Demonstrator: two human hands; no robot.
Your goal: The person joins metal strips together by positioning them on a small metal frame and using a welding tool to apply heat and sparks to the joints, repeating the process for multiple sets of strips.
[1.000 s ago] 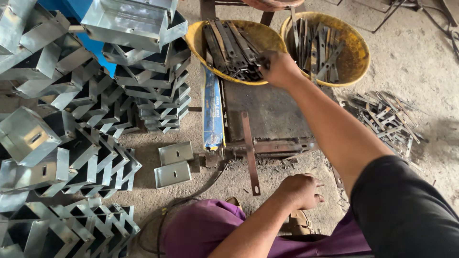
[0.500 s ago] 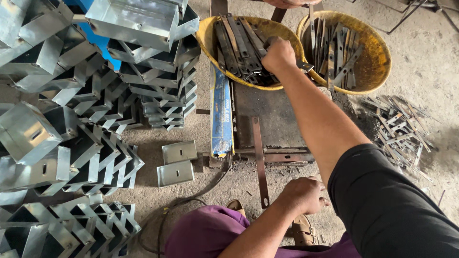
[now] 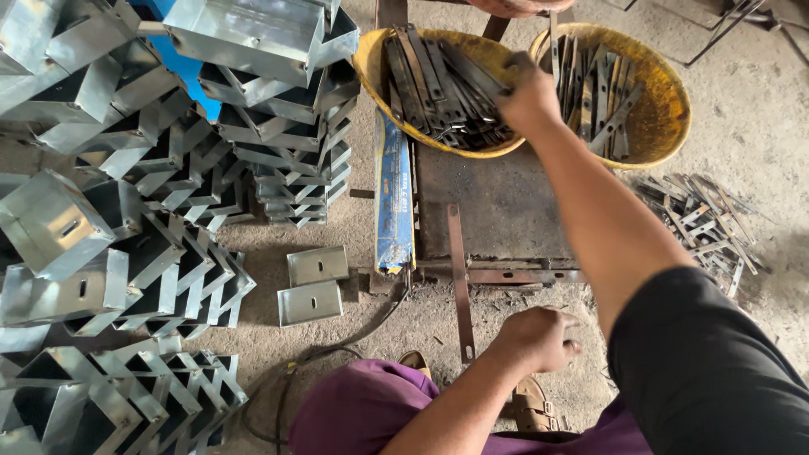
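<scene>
From the head camera we see the right hand (image 3: 529, 99) reaching into the left yellow basin (image 3: 371, 63), fingers closed on the metal strips (image 3: 442, 88) lying in it. The left hand (image 3: 539, 339) rests in a loose fist near our knee, holding nothing, just beside a long flat bar (image 3: 459, 278).

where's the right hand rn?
Head view, top centre: the right hand reaches into the left yellow basin, on its pile of flat metal strips, just left of the second yellow basin.
</scene>
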